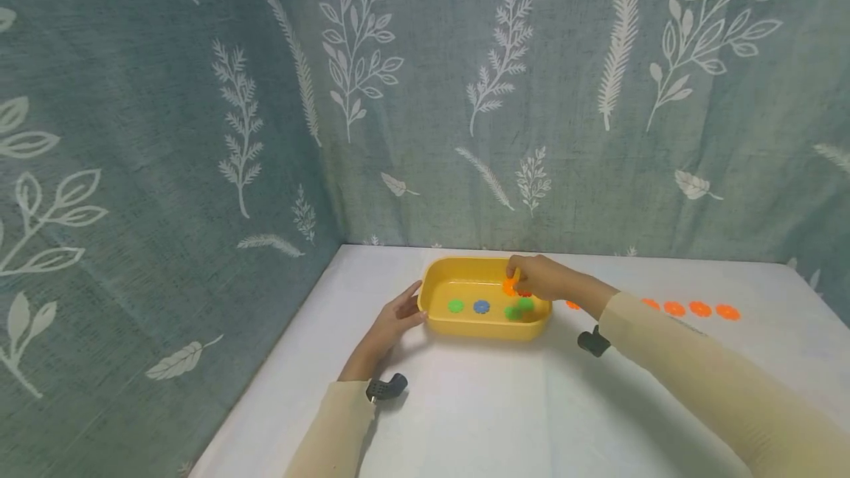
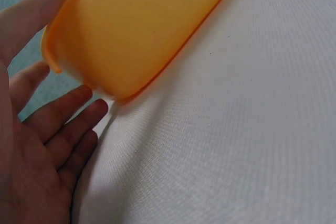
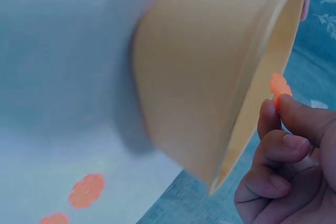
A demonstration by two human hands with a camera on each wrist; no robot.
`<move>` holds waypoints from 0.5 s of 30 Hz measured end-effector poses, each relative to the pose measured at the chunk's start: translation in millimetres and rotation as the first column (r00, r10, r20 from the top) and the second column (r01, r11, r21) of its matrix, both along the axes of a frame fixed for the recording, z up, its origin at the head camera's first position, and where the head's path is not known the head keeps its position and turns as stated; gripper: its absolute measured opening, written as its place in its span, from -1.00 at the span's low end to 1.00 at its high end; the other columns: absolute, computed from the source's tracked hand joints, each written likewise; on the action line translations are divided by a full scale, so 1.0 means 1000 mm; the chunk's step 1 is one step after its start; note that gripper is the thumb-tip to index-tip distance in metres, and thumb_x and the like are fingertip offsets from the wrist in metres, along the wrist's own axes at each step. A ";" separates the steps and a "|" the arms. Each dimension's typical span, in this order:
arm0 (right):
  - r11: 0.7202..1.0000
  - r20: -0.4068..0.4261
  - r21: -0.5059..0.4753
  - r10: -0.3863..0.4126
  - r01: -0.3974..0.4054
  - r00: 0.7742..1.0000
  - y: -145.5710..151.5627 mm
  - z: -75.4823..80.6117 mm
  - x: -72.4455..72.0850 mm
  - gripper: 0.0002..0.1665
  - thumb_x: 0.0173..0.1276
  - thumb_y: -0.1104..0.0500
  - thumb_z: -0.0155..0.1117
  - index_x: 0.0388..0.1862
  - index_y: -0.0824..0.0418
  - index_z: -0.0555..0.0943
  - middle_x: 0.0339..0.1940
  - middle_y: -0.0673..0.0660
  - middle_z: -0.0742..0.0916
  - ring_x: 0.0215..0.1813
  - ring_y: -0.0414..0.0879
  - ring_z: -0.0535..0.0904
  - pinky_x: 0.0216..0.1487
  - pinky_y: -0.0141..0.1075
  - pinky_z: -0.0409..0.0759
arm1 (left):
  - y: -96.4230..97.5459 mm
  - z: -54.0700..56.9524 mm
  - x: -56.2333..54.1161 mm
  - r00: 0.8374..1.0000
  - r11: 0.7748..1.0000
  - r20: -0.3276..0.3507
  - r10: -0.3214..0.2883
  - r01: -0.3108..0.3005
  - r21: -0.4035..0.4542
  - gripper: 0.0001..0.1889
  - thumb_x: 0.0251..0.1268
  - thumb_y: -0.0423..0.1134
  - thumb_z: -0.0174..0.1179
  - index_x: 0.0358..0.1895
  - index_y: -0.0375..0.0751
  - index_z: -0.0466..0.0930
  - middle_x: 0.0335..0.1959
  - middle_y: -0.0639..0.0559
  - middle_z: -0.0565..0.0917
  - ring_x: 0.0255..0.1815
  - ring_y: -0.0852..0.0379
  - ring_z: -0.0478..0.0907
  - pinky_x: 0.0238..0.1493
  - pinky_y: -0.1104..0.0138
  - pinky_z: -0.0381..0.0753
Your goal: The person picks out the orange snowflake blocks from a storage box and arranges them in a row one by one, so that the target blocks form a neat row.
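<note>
A yellow tray [image 1: 488, 328] stands on the white surface. My left hand [image 1: 393, 323] rests against its left end; in the left wrist view the thumb [image 2: 39, 6] touches the rim and loosely spread fingers [image 2: 68, 106] lie by the outer wall. Over the tray's right side, my right hand [image 1: 541, 277] pinches an orange flower-shaped piece [image 3: 279, 84] between thumb and index finger. Inside the tray lie a green piece [image 1: 455, 306], a blue piece [image 1: 481, 307], two more green pieces [image 1: 513, 313] and a red piece [image 1: 524, 293], partly hidden by the hand.
To the tray's right, several orange flower pieces [image 1: 700, 309] lie in a row on the white tabletop [image 1: 478, 404], partly behind my right sleeve [image 1: 690, 367]. Patterned green-blue cloth [image 1: 425, 168] hangs behind and at the left.
</note>
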State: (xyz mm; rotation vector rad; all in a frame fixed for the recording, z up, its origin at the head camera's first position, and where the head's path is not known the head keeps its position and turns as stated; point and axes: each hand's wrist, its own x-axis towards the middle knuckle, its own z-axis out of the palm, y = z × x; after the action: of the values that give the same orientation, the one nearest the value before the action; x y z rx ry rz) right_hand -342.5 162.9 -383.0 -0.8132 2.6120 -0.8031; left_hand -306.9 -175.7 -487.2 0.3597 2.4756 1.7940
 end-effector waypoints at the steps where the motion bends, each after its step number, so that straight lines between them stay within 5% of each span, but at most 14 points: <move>1: 1.000 0.006 -0.007 0.002 -0.002 1.000 0.005 -0.001 0.002 -0.76 0.42 0.33 0.15 0.05 0.25 0.47 -0.26 0.18 0.66 -0.35 0.01 0.54 -0.39 -0.29 0.49 | 0.000 0.000 0.000 1.000 1.000 -0.002 0.002 -0.002 -0.006 -0.23 0.29 -0.13 0.30 0.53 0.11 0.15 0.34 -0.15 0.44 0.30 -0.07 0.42 0.30 -0.02 0.34; 15: 0.994 -0.002 0.007 -0.109 0.109 0.994 0.068 0.001 0.022 -0.72 0.41 0.27 0.19 0.06 0.24 0.46 -0.27 0.15 0.66 -0.28 0.06 0.60 -0.31 -0.23 0.59 | 0.004 0.001 0.001 0.999 0.999 -0.003 0.041 -0.041 -0.016 -0.25 0.27 -0.12 0.30 0.51 0.13 0.18 0.30 -0.14 0.48 0.28 -0.09 0.44 0.29 -0.06 0.34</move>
State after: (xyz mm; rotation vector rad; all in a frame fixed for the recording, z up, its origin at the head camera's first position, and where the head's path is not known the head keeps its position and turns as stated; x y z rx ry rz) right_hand -320.0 231.1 -381.9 -0.6738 2.6787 -0.8222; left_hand -306.0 -171.9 -486.3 0.3135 2.5155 1.7884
